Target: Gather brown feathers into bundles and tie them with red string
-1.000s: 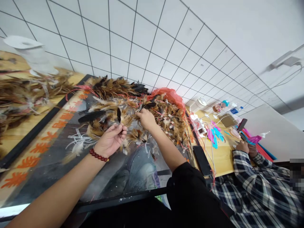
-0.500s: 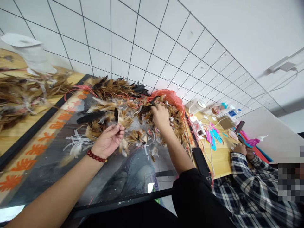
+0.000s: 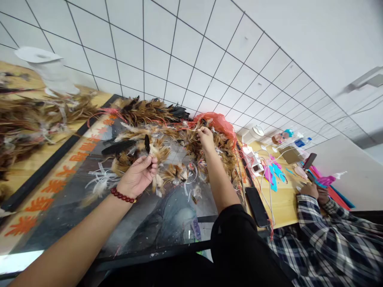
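Observation:
My left hand [image 3: 140, 174], with a dark red bead bracelet [image 3: 122, 196] at its wrist, is closed in a pinch on a small feather; its dark tip [image 3: 147, 143] stands up above the fingers. Pale and brown feathers lie right behind that hand. To the right, my right hand [image 3: 206, 138] reaches over a heap of brown feathers [image 3: 223, 153], thumb and fingers pressed together. What sits between those fingertips is too small to make out. Between the hands lies a loose brown tuft [image 3: 175, 172]. White strips [image 3: 103, 175] lie left of my left hand.
Bundled brown feathers [image 3: 146, 111] and a red plastic bag [image 3: 220, 123] lie along the tiled wall. More feathers cover the left tabletop, near a white roll [image 3: 49, 69]. A phone [image 3: 257, 207] and cables lie at right, beside a co-worker in a plaid sleeve [image 3: 311, 211].
My right hand has lifted slightly from the feather heap, its fingers now showing pinched. My left hand keeps its feather in place. The whole view has shifted a little.

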Tool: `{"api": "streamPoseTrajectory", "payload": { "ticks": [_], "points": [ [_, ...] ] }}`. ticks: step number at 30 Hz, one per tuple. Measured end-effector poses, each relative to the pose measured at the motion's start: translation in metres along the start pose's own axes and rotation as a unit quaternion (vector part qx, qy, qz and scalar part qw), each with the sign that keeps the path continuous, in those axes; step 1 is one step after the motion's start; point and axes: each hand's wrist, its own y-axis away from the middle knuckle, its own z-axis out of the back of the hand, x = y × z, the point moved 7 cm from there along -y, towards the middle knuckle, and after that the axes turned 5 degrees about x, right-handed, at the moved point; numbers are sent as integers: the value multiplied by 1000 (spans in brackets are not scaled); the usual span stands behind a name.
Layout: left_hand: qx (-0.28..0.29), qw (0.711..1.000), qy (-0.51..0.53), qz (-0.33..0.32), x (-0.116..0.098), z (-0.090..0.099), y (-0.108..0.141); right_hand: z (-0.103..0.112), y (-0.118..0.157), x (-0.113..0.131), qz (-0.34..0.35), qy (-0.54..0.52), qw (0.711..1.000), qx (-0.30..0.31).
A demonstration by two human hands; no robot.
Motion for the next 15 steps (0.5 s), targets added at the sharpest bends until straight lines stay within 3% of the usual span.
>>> {"api": "streamPoseTrajectory", "payload": {
  "ticks": [3,6,8,10,15],
  "points": [
    [13,1000,-3,10,5,-1,-1,19,11,0,-22,-171,985,-1],
    [15,1000,-4,18,9,0,-1,14,28,1,-32,-290,956,42],
    [11,1000,-3,16,10,2,-1,13,37,-5,-45,-262,963,47],
    [9,1000,-6,12,9,3,-3,26,39,-14,-53,-191,980,2],
    [0,1000,-3,11,10,8,-6,89,32,-16,-17,-91,990,-109]
  ]
}}
